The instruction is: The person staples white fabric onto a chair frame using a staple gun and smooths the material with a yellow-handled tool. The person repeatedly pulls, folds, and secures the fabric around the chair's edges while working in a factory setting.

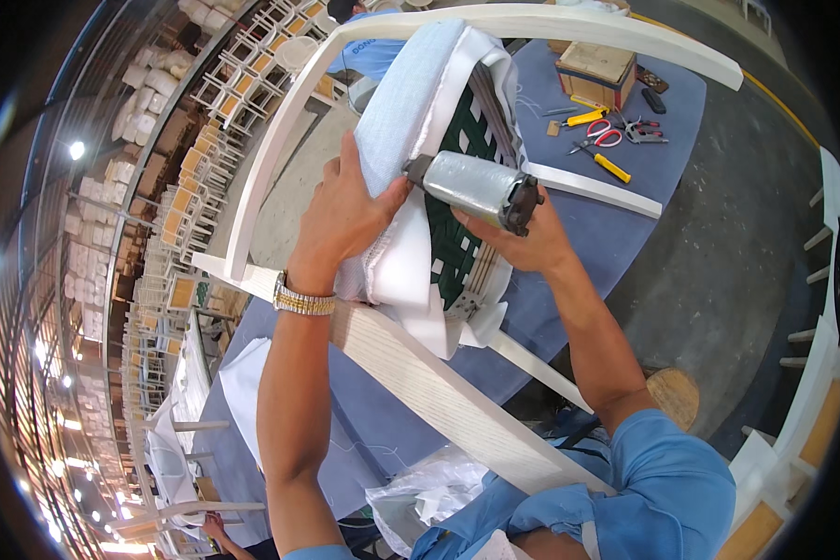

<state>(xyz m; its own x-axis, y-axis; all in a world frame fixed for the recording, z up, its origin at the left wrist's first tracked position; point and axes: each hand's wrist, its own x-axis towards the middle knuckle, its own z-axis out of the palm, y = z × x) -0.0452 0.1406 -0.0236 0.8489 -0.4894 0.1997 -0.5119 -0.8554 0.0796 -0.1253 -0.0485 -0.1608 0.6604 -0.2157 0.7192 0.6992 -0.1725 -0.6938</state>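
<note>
A chair with a pale wooden frame [420,387] lies tipped on a work table, the underside of its seat facing me. Light blue fabric [401,107] and white padding [403,266] wrap the seat edge around dark green woven webbing [462,140]. My left hand [350,210] grips the fabric along the left edge, thumb beside the tool's nose. In my right hand [527,238] is a silver staple gun [471,182], its nose against the fabric edge near my left thumb. The staple gun's body hides most of my right fingers and its handle.
On the blue-grey table [663,149] at the far right are a wooden box [595,75], red-handled scissors [607,138], pliers [644,133] and yellow-handled tools [612,168]. Clear plastic [425,495] lies near me. Another person in blue [369,58] is beyond the chair. Stacked chairs [191,196] stand left.
</note>
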